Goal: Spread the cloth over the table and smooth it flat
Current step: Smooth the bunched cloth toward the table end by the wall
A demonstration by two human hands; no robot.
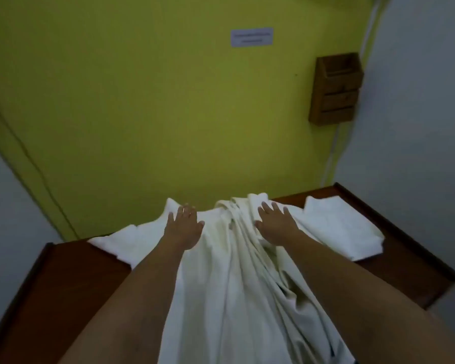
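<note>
**Cloth bunched down the middle, spreading barely begun**

Closest to me, the white cloth (221,298) runs in a rumpled band from the near edge to the far one, with flatter flaps at both far sides. Brown worktop (63,279) shows bare at my left. My left grip (185,227) lies palm down on the cloth, fingers straight and spread. My right grip (276,223) rests likewise, spread over the thick ridge of folds and pinching nothing. I judge this to be the spreading step. Next, the folds need sweeping outward toward both bare sides, then the creases pressing out. At far right hangs a wooden wall box (335,88); I cannot make out anything inside.
</note>
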